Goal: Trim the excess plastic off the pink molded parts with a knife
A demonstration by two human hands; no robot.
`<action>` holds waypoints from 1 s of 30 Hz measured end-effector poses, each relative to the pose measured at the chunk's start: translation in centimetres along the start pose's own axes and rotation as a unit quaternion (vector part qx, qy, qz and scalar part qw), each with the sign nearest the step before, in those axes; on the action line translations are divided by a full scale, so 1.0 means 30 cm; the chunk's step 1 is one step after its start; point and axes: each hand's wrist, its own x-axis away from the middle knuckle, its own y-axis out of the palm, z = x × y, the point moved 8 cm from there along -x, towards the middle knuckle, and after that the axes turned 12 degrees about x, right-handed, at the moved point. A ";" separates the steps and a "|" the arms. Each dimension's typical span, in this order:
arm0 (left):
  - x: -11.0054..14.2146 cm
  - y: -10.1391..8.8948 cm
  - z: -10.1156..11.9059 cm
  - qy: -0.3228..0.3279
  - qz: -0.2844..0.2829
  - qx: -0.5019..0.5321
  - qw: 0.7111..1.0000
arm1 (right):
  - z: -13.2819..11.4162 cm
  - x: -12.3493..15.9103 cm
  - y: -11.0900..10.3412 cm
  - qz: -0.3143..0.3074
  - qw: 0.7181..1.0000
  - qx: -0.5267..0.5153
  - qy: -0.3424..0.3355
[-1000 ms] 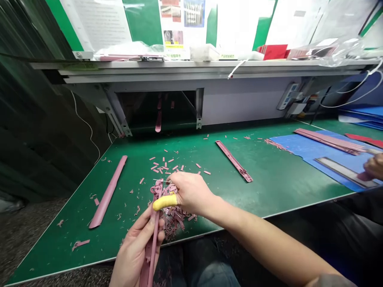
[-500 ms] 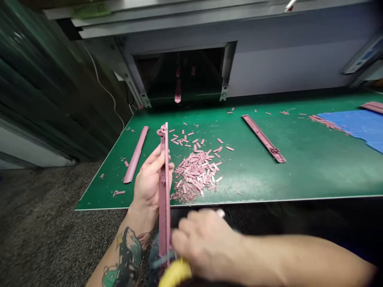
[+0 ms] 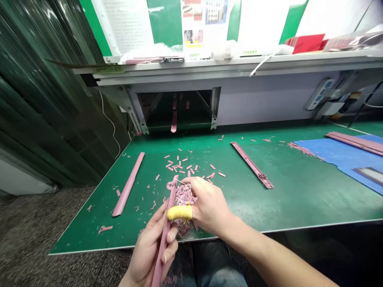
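Bench mat (image 3: pixel 302 199), prob. ESD, pink scraps (image 3: pixel 184 195)

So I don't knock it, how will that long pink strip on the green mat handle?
The pink strip looks like light, stiff moulded plastic, probably; the similar piece in the left hand looks straight. Its curved shape might roll.

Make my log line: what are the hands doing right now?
left hand: grips pink plastic strip | right hand: wears yellow finger cot, beside strip | below: pink offcuts on green bench mat

pink strip (image 3: pixel 164 247) — cut off, thin tool (image 3: pixel 180 181) — unclear
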 end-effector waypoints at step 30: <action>0.127 0.146 0.402 0.448 -0.033 -0.144 0.882 | -0.130 0.305 0.134 -0.229 0.970 -0.045 -0.063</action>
